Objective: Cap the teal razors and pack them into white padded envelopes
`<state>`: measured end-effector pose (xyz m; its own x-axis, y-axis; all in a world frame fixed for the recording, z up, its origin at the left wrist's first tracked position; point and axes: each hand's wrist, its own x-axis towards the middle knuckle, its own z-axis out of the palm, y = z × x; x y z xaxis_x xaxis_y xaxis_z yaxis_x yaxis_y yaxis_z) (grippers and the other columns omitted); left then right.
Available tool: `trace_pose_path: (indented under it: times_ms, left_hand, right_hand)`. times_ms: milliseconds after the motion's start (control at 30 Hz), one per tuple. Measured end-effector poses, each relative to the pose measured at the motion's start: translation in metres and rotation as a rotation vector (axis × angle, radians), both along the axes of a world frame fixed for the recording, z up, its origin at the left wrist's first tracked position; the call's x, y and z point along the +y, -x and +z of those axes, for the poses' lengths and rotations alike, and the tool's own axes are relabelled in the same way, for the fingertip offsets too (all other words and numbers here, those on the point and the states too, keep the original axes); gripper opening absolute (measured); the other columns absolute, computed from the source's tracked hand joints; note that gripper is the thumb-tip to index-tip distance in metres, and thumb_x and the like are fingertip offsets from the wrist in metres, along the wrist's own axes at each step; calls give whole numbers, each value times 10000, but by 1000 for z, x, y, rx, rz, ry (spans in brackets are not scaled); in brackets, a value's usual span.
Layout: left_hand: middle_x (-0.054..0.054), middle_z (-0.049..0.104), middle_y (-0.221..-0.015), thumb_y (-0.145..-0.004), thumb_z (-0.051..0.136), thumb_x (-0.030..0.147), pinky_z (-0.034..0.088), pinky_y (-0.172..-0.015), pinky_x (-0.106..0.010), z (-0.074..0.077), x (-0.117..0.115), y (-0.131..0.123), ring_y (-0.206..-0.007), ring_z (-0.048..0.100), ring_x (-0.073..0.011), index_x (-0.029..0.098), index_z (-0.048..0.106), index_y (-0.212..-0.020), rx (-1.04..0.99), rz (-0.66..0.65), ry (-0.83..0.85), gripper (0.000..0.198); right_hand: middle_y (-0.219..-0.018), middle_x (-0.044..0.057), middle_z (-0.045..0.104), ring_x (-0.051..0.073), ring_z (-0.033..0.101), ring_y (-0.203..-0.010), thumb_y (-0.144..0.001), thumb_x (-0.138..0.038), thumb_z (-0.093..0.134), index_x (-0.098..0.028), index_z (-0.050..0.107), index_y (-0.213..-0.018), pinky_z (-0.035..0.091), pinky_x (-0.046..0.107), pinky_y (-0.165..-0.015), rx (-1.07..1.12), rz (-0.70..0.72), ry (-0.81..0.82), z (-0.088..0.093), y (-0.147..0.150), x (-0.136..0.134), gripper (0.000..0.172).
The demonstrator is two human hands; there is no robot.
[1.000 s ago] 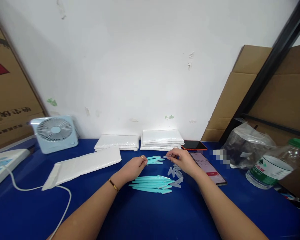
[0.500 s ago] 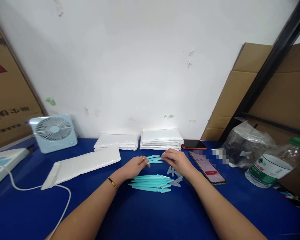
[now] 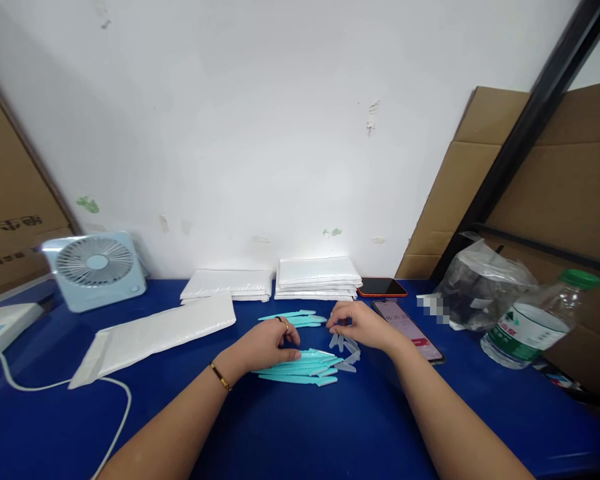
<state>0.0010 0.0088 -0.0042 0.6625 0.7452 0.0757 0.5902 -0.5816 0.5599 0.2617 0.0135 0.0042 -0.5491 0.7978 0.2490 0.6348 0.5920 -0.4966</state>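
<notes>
My left hand (image 3: 275,344) is over the near pile of teal eyebrow razors (image 3: 305,368), thumb and forefinger apart, with the thumb tip touching the top of the pile. Behind it lies a second small group of teal razors (image 3: 300,319), blades pointing right. My right hand (image 3: 355,323) is closed in a pinch just above several small clear plastic blade caps (image 3: 349,357). Whatever sits between its fingertips is too small to make out.
White padded packets (image 3: 317,279) are stacked along the wall, and one long white packet (image 3: 155,340) lies at left. A blue fan (image 3: 97,267) and a white cable (image 3: 125,413) are further left. Two phones (image 3: 410,330), a plastic bag (image 3: 480,287) and a bottle (image 3: 530,327) stand or lie right.
My left hand has let go of the razors it held, which now lie on the table, and has come down to the near pile. My right hand has moved slightly down towards the caps.
</notes>
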Motion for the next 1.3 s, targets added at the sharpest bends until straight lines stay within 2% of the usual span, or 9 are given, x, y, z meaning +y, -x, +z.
trace_pose_path:
  times_ms: [167,300,467,600,700,833,1033,1167,1300]
  left_hand:
    - [-9,620,-712,-704,573,388,344,-501,-215,0,-4,-3,-604,526,-130,198,652,-790,63,48,121,223]
    - [-10,632,-690,-746,521,386,332,-494,-215,2,-4,-3,-596,526,-132,195,652,-769,62,87,121,233]
    - [-7,606,-672,-773,493,380,344,-527,-212,2,-1,-2,-593,517,-126,184,619,-749,-2,116,51,234]
    - [10,557,-670,-840,385,378,365,-553,-211,0,1,-1,-587,510,-116,180,536,-828,-111,190,76,249]
    - [23,513,-668,-876,310,399,356,-565,-217,1,1,0,-595,470,-114,194,500,-822,-146,198,23,285]
    - [29,493,-660,-866,349,432,330,-565,-220,2,1,-1,-603,445,-117,201,512,-807,-128,162,-32,289]
    - [10,548,-682,-873,334,445,338,-584,-230,1,4,-1,-630,487,-132,193,557,-792,-119,204,-34,347]
    - [-5,619,-807,-889,315,408,365,-672,-234,3,4,-1,-742,537,-144,206,615,-800,-126,165,-12,373]
    - [-9,630,-824,-892,294,423,369,-663,-237,5,3,-1,-731,540,-146,209,649,-806,-96,153,2,423]
  right_hand:
    - [-826,12,596,117,555,-673,-662,-181,669,-203,676,-760,411,203,-567,-102,21,102,-7,-3,-1,101]
    - [-689,-7,591,109,533,-600,-705,-203,633,-185,630,-735,380,198,-521,-69,-23,168,-13,-3,2,35]
    - [-648,-9,589,110,530,-576,-737,-299,613,-180,636,-793,385,203,-512,78,-68,237,-6,-6,1,134]
    - [-590,-13,544,104,497,-518,-762,-366,580,-174,646,-840,368,200,-457,176,-115,253,1,-9,-1,217]
    - [-552,-22,517,107,496,-480,-777,-396,563,-181,627,-873,378,208,-437,251,-160,234,2,-7,-2,244]
    - [-558,-24,513,109,500,-486,-786,-371,566,-187,621,-882,390,216,-460,251,-145,147,7,1,-6,214]
    - [-804,38,600,136,544,-677,-826,-308,535,-211,660,-839,430,245,-600,137,-76,-122,16,5,-12,159]
    - [-858,47,597,150,562,-761,-851,-258,505,-224,658,-891,447,257,-675,80,-43,-240,13,5,-10,162]
    - [-889,53,588,149,567,-795,-868,-231,480,-226,653,-915,455,258,-715,54,-48,-336,7,7,-8,180]
